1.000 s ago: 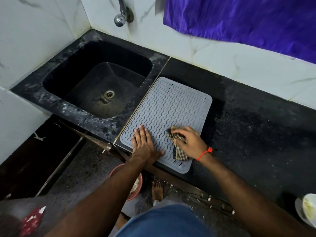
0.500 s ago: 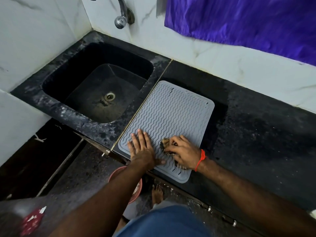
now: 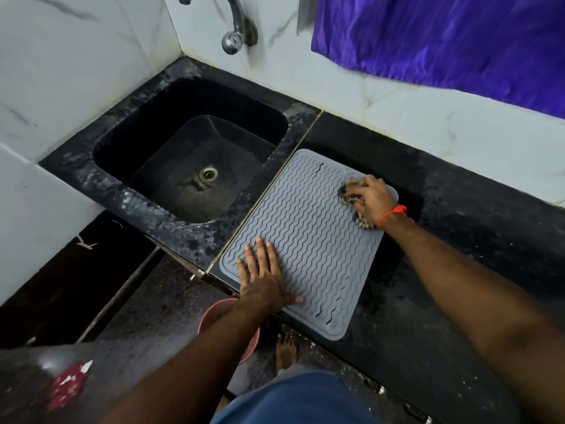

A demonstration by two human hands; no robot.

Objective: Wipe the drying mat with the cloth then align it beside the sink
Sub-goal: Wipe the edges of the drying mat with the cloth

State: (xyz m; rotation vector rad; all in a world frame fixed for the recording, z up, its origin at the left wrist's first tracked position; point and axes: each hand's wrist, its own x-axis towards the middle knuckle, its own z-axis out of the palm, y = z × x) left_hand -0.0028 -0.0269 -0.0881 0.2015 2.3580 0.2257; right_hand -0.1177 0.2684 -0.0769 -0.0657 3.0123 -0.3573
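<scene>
A grey ribbed drying mat (image 3: 308,228) lies flat on the black counter (image 3: 443,270), its left edge along the seam next to the black sink (image 3: 189,160). My left hand (image 3: 263,280) presses flat on the mat's near left corner, fingers spread. My right hand (image 3: 371,198) sits at the mat's far right corner, closed on a bunched checked cloth (image 3: 362,220) that pokes out under the palm and wrist. A red thread circles that wrist.
A metal tap (image 3: 234,35) juts from the white marble wall above the sink. A purple cloth (image 3: 443,41) hangs on the back wall. Below the counter edge are a reddish bowl (image 3: 214,313) and a bare foot (image 3: 286,351) on the dark floor.
My right hand has swept the cloth from the mat's near middle up to its far right corner. My left hand stays planted on the near left corner.
</scene>
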